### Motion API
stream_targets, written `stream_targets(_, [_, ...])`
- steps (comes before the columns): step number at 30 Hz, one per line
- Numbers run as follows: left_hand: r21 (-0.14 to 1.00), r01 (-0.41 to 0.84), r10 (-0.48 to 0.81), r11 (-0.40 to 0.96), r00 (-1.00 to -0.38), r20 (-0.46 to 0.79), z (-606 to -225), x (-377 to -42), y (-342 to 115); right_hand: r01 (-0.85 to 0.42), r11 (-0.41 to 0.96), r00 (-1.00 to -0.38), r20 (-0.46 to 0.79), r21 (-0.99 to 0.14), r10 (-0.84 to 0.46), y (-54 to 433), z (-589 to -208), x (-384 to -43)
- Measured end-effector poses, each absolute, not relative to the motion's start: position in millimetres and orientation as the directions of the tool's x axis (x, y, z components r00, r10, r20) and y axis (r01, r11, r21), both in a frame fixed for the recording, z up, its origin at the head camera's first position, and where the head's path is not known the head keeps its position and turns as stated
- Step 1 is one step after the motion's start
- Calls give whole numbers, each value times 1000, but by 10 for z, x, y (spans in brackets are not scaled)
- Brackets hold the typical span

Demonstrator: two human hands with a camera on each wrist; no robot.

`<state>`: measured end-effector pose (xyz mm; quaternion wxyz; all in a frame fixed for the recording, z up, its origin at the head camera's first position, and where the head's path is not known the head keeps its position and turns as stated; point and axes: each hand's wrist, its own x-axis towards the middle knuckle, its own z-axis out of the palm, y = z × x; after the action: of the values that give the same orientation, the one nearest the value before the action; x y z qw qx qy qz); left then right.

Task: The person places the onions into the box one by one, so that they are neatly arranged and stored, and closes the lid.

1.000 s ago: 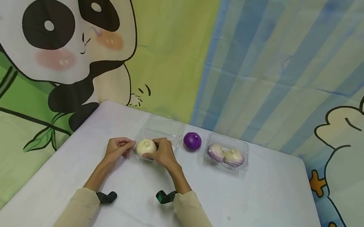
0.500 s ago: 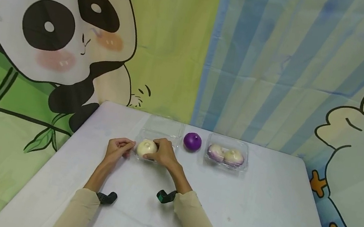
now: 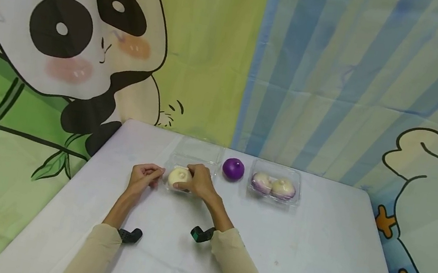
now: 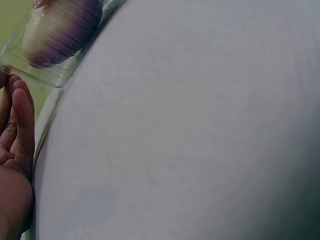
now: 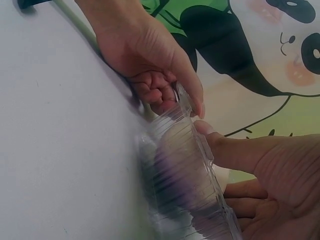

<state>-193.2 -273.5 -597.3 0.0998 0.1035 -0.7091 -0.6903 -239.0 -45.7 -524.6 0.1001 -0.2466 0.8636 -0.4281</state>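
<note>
A clear plastic box (image 3: 172, 165) stands with its lid (image 3: 200, 149) folded back on the table's far left part. Inside it sits a pale onion (image 3: 178, 176) whose lower side shows purple in the left wrist view. My right hand (image 3: 201, 183) grips this onion from the right, thumb in front and fingers behind. My left hand (image 3: 142, 179) pinches the box's left rim between thumb and fingers, plain in the right wrist view, where ridged box wall (image 5: 172, 170) covers the onion. The right hand hides the box's right part in the head view.
A purple onion (image 3: 233, 169) sits just right of the open box. Beyond it is a second clear box (image 3: 277, 166) with two pale purple onions (image 3: 273, 186) inside. Behind the white table (image 3: 312, 254) hangs a printed curtain (image 3: 205, 59).
The pale onion and my right hand have shifted slightly to the right in the box. My left hand keeps its place at the rim. The head view has tilted a little.
</note>
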Motion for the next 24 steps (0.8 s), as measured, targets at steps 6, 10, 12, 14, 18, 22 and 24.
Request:
stream_targets(6, [1000,-10,-272,24,-962,-3,-5966,-1996,-2735,-306,522,-870,12,-796,-492,-424,-5196,-2417])
stream_targets(10, [1000,-8,-267,16,-964,-3,-5961,-2015,-2734,-319,537,-875,25,-781,-483,-384,-5155,-2423])
stream_targets(12, [1000,-9,-273,15,-962,-5,-5968,-2012,-2734,-329,534,-876,41,-779,-481,-349,-5130,-2415])
stream_targets(14, [1000,-21,-271,23,-962,-14,-5976,-1989,-2739,-346,527,-874,62,-776,-482,-296,-5111,-2401])
stream_targets(18, [998,-45,-273,32,-961,-34,-6026,-1920,-2734,-364,499,-875,106,-787,-472,-122,-5070,-2342])
stream_targets(22, [998,-44,-275,55,-961,-27,-6033,-1900,-2743,-385,445,-879,175,-808,-443,115,-4970,-2377])
stream_targets(24, [997,-33,-271,69,-962,-13,-6011,-1917,-2753,-400,426,-882,216,-811,-418,231,-4884,-2432])
